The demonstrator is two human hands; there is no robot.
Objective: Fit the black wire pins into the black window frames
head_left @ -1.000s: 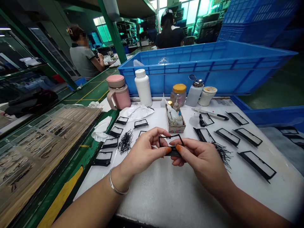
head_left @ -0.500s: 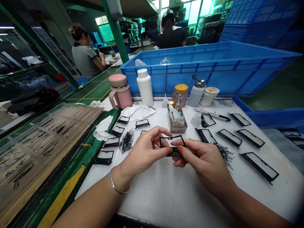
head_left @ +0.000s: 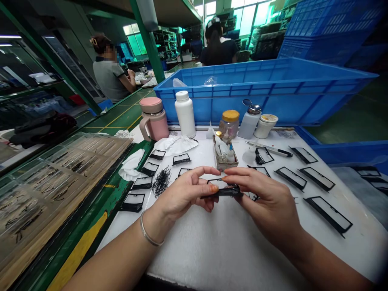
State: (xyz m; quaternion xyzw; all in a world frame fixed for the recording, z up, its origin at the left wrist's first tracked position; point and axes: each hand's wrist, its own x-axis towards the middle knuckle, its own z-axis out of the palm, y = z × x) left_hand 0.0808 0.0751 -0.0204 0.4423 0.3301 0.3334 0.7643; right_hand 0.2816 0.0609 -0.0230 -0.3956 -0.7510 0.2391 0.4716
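"Where to look for the black frame?"

"Above the desk, pinched between thumb and fingers of the left hand."

"And with the right hand?"

"Curved over the frame's right end, fingers stretched; cannot tell whether gripping."

"How many others?"

"Taking that frame as the dial's centre: six loose frames between nine and eleven o'clock, six more between two and four. Also, at nine, one tangle of black strands."

"Farther back?"

"From ten round to one: one pink mug, one white bottle, one orange-lidded jar, one pump bottle, one white tub. At twelve, one small box of little bottles; at two, one knife. Beyond, one large blue crate."

"Any writing?"

"Marks on the tub's lid, too small to read."

"Anything hidden?"

"Two loose frames, at ten and two, partly covered by the hands. At three, dark shapes on cloudy plastic, too dim to count. Both forearms, cut off at the bottom edge."
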